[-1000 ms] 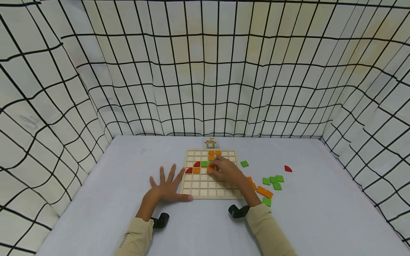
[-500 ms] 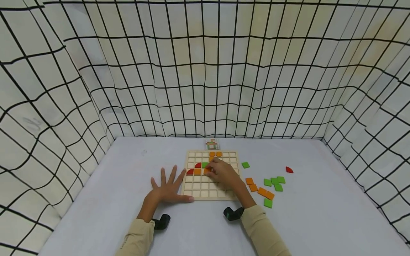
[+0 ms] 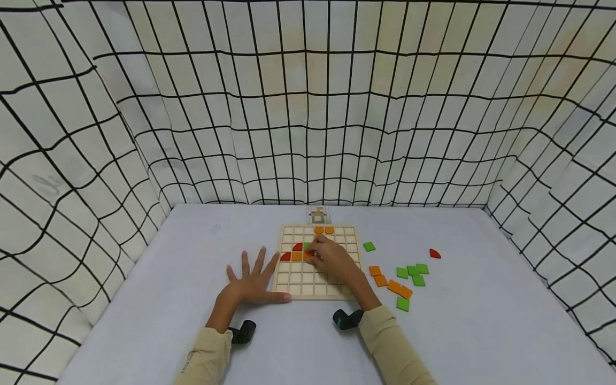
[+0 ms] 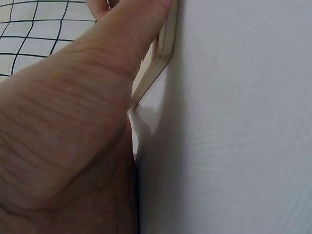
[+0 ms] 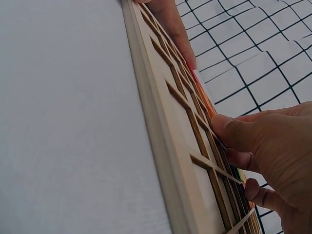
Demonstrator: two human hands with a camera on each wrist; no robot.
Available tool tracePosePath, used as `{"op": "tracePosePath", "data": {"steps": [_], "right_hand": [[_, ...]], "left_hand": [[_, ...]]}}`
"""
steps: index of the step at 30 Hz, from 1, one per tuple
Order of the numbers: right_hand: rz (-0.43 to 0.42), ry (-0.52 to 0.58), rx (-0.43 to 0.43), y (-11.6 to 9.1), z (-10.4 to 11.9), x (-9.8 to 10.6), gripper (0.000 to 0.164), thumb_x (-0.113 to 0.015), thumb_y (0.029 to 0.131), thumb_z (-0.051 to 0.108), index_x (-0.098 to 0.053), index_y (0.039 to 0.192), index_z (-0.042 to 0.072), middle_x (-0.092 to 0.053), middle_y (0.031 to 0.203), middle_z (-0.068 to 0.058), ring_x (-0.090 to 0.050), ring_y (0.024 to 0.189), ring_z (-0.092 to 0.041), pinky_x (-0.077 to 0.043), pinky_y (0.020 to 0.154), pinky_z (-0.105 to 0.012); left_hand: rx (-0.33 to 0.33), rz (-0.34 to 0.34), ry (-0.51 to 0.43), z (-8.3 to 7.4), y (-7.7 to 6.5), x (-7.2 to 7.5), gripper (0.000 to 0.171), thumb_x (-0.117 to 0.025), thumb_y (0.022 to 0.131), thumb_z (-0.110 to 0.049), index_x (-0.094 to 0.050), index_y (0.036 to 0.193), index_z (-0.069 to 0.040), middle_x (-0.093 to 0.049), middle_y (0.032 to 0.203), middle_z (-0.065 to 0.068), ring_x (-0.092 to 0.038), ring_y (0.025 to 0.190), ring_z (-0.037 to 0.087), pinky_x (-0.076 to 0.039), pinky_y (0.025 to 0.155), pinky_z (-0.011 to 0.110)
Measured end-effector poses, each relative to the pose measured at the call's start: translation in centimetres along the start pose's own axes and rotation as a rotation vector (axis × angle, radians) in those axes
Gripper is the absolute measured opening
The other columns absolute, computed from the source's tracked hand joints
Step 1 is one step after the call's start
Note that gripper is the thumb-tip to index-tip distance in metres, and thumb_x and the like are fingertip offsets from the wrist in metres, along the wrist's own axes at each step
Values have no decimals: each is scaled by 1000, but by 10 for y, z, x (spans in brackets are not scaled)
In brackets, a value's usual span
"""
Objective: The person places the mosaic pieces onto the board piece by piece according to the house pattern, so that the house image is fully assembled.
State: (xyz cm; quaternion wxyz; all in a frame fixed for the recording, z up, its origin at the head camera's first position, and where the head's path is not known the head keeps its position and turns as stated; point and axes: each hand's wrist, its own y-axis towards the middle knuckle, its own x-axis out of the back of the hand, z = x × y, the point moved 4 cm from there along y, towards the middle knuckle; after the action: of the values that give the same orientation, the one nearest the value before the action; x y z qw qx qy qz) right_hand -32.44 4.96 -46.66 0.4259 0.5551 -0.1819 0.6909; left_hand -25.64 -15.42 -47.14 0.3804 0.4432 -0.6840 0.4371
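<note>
A wooden grid board [image 3: 295,291] lies on the white table. My right hand [image 3: 334,259] is over its middle, thumb and fingertips on an orange square tile [image 3: 307,256] in the row beside another orange square [image 3: 296,256]. In the right wrist view the thumb [image 5: 225,123] touches orange at the grid. Two red quarter-round tiles, one of them the lower red tile [image 3: 286,257], a green square [image 3: 307,246] and orange round pieces [image 3: 319,230] sit in the grid. With fingers spread, my left hand [image 3: 250,286] rests at the board's left front corner, thumb along its edge.
Right of the board lie loose orange squares [image 3: 393,287], several green squares [image 3: 402,272] and a red quarter-round [image 3: 435,253]. A small pattern card [image 3: 318,214] lies behind the board. Netted white walls [image 3: 337,128] stand around the table.
My right hand has shifted slightly left with the orange square, which now lies against the other orange square in its row. My left hand has stayed in place.
</note>
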Motion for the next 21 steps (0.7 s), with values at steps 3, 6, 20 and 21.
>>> {"op": "tracePosePath", "data": {"steps": [3,6,20,21], "right_hand": [[-4,4,-8,0,0,1,30,-64,94,34,-71,116,13,-59,110,0,-53,81,-8,-49,74,-22],[-8,13,-9,0,0,1,30,-64,95,34,-70,116,13,-58,109,0,-53,81,-8,-48,72,-21],[-48,58,4,-2,3,2,24,-65,94,26,-72,111,10,-59,103,-3,-53,80,-9,-49,71,-23],[-52,63,5,-2,3,2,24,-66,94,25,-72,111,10,-59,103,-3,-53,80,-9,-49,71,-23]], "left_hand": [[3,2,5,1,1,0,117,-63,71,-79,-11,158,-21,7,164,19,18,142,58,5,99,84],[8,0,15,2,2,0,118,-62,71,-80,-10,159,-22,7,164,19,18,142,57,5,99,84],[14,8,19,1,2,-1,117,-63,72,-79,-10,159,-22,8,164,18,20,142,56,6,100,83],[14,7,18,1,2,-1,117,-63,72,-79,-10,159,-22,8,164,18,20,142,56,6,100,83]]}}
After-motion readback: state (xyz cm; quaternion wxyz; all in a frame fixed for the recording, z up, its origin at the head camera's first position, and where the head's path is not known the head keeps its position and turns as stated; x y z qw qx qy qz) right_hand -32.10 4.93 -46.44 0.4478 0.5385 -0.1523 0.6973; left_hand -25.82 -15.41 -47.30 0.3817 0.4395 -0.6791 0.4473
